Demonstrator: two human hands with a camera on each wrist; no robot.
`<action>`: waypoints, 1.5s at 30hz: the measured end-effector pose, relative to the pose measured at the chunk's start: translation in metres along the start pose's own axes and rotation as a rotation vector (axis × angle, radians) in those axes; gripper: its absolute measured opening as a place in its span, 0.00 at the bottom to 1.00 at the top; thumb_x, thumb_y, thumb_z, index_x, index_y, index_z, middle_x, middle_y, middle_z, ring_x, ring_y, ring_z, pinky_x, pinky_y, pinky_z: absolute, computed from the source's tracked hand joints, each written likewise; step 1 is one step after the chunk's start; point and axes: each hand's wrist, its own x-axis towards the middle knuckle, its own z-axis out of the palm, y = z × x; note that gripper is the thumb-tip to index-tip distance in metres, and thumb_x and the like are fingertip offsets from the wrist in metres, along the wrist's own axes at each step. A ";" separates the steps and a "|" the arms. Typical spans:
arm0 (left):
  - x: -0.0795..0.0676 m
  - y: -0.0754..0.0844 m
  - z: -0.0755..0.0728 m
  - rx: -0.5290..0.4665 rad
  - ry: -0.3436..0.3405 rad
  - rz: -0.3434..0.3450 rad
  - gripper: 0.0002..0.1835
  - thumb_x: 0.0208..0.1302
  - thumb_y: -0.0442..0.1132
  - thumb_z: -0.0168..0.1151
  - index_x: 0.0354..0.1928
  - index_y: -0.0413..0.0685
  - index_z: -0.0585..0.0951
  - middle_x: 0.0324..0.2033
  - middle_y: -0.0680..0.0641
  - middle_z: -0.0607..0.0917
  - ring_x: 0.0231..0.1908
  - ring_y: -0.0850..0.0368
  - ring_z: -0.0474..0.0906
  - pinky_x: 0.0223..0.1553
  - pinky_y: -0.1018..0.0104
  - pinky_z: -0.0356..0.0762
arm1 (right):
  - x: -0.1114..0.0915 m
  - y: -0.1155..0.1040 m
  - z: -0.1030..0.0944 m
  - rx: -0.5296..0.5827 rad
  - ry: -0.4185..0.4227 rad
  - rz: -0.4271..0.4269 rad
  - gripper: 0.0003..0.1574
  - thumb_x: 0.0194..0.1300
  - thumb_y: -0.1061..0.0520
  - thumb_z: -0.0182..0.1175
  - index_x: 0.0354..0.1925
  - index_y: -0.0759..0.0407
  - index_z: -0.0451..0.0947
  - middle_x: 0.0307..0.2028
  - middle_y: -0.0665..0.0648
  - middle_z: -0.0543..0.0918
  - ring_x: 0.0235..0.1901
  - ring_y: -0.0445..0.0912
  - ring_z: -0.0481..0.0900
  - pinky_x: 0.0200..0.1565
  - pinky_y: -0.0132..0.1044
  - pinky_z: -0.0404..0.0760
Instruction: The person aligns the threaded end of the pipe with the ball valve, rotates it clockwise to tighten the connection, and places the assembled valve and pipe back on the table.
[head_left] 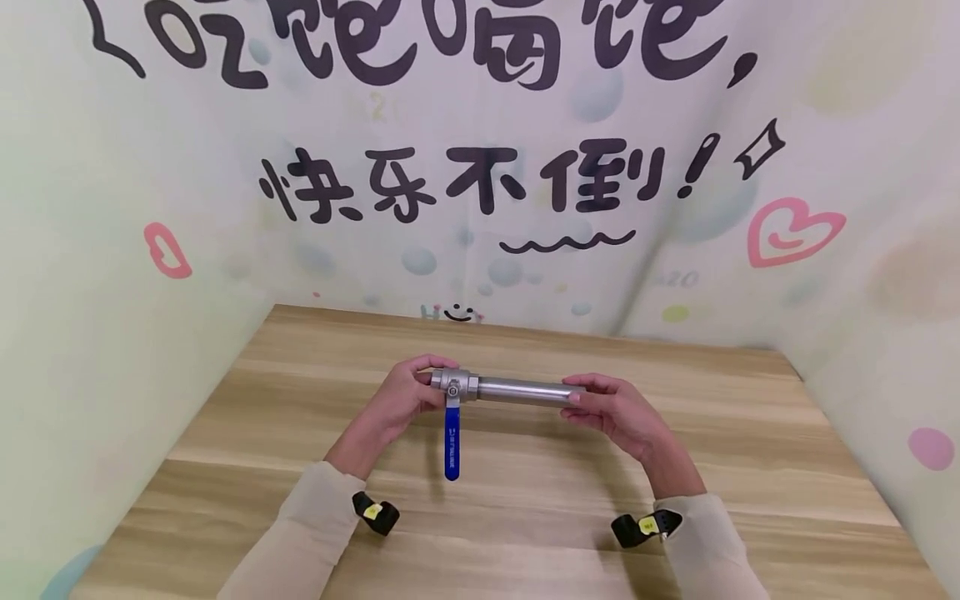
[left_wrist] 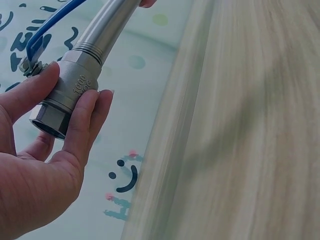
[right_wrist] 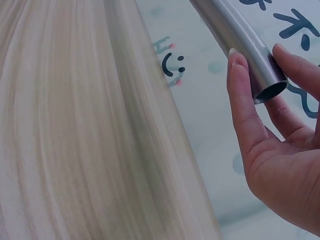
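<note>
A metal ball valve (head_left: pixel 454 385) with a blue lever handle (head_left: pixel 452 442) is joined to a steel pipe (head_left: pixel 525 391), held level above the table. My left hand (head_left: pixel 401 396) grips the valve body at its hex end, thumb and fingers on opposite sides. In the left wrist view, threads show where the pipe (left_wrist: pixel 107 30) enters the valve (left_wrist: pixel 75 82), and the hex end is hollow. With thumb and fingertips, my right hand (head_left: pixel 618 412) pinches the pipe near its far end. The right wrist view shows that pipe end (right_wrist: pixel 270 91) open and plain. The lever points toward me.
A wood-grain table (head_left: pixel 487 533) lies under both hands. Behind it stands a pale printed backdrop (head_left: pixel 480 275) with dark characters, and the same sheeting rises at both sides. Black camera mounts (head_left: pixel 378 514) sit at each wrist over light sleeves (head_left: pixel 708 550).
</note>
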 end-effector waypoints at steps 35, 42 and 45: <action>-0.004 0.004 -0.001 0.004 -0.013 0.015 0.30 0.41 0.17 0.59 0.53 0.37 0.79 0.50 0.37 0.80 0.43 0.49 0.76 0.37 0.62 0.78 | -0.002 -0.007 0.001 0.001 -0.036 0.008 0.21 0.63 0.64 0.61 0.54 0.68 0.76 0.48 0.61 0.78 0.38 0.48 0.86 0.45 0.38 0.82; -0.004 0.004 0.000 0.012 -0.007 0.004 0.29 0.43 0.18 0.60 0.53 0.38 0.79 0.51 0.38 0.80 0.44 0.49 0.76 0.38 0.63 0.77 | -0.002 -0.008 0.000 -0.022 -0.043 0.006 0.29 0.58 0.69 0.63 0.59 0.71 0.71 0.50 0.61 0.75 0.37 0.48 0.86 0.46 0.39 0.83; -0.003 0.005 0.001 0.010 -0.007 0.004 0.29 0.43 0.17 0.59 0.53 0.38 0.79 0.51 0.38 0.80 0.43 0.50 0.76 0.38 0.63 0.78 | -0.002 -0.007 0.000 -0.027 -0.038 0.005 0.27 0.57 0.70 0.63 0.56 0.68 0.74 0.49 0.60 0.76 0.37 0.49 0.86 0.46 0.40 0.82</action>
